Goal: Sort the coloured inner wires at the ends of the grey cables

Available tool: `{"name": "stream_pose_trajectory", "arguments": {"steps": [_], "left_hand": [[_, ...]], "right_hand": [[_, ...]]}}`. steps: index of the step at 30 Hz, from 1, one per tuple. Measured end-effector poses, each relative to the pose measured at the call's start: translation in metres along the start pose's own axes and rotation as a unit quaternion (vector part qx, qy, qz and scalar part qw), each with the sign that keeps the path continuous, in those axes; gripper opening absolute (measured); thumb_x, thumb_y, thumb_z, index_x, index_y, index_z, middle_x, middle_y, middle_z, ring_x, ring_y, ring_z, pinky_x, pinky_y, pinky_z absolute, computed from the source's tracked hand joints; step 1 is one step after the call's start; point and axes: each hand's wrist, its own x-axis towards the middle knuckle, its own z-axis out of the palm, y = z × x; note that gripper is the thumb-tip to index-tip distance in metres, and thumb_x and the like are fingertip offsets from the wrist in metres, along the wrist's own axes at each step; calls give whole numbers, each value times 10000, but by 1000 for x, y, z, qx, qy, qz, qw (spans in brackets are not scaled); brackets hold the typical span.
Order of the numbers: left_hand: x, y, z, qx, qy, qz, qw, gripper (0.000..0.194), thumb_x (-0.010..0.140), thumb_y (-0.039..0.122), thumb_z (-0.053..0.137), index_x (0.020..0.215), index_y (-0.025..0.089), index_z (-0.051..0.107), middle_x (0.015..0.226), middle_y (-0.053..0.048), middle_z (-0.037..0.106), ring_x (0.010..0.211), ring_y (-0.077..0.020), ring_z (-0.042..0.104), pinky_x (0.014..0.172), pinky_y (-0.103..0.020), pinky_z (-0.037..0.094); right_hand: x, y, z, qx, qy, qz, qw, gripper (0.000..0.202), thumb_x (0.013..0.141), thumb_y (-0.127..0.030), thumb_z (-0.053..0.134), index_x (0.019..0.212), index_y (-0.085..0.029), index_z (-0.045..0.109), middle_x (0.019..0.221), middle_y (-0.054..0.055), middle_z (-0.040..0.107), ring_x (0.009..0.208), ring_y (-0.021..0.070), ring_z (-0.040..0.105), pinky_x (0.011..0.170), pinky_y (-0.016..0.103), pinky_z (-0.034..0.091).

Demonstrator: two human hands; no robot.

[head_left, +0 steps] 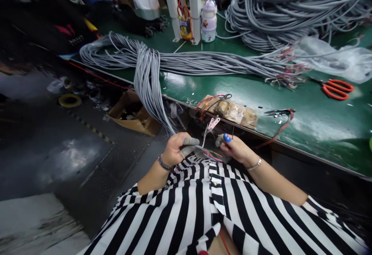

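My left hand [178, 147], with grey coverings on its fingers, is closed round the end of a grey cable. Thin coloured wires [211, 154], red, green and blue among them, fan out from that end towards the right. My right hand [235, 149] is level with the wire tips, its fingers pinched together and a blue cover on the thumb. What lies in that pinch, if anything, is hidden. A pink clip [213, 123] with white strands stands just beyond the hands, at the bench edge.
A long bundle of grey cables [203, 63] lies along the green bench [247, 88] and hangs over its edge. Orange-handled scissors [337, 89], dark nippers [279, 112] and a taped block [232, 111] rest nearby. Behind stand a bottle [209, 20] and a large cable coil [290, 11].
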Motion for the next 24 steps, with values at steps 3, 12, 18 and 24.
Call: {"name": "stream_pose_trajectory", "arguments": {"steps": [3,12,18,24], "left_hand": [[2,7,-4,-21,46,-11,999,173,851,258,689,1006,196,734,800,-41,687,673,-117,625,604,-231,493],[18,-36,23,18,66,-17,998,158,860,250,676,981,161,722,822,-42,672,737,-121,641,678,-241,523],[19,-42,26,17,44,-21,999,171,870,235,658,1007,157,724,824,-45,676,744,-121,648,681,-229,530],[24,-41,26,2,34,-9,999,149,871,224,656,978,146,724,805,-47,679,725,-118,649,659,-222,533]], "right_hand": [[14,-6,0,2,20,-12,1000,639,720,-794,565,698,-156,584,485,-63,390,396,33,160,376,205,93],[44,-11,18,63,97,-48,992,593,660,-726,698,783,-152,618,531,-41,489,406,41,242,373,204,148],[50,-13,21,141,86,-51,985,569,657,-717,712,708,-177,542,483,-72,424,399,45,266,363,199,200],[55,-12,20,186,124,-43,974,548,598,-631,813,673,-178,514,488,-85,386,406,32,272,355,172,198]]}}
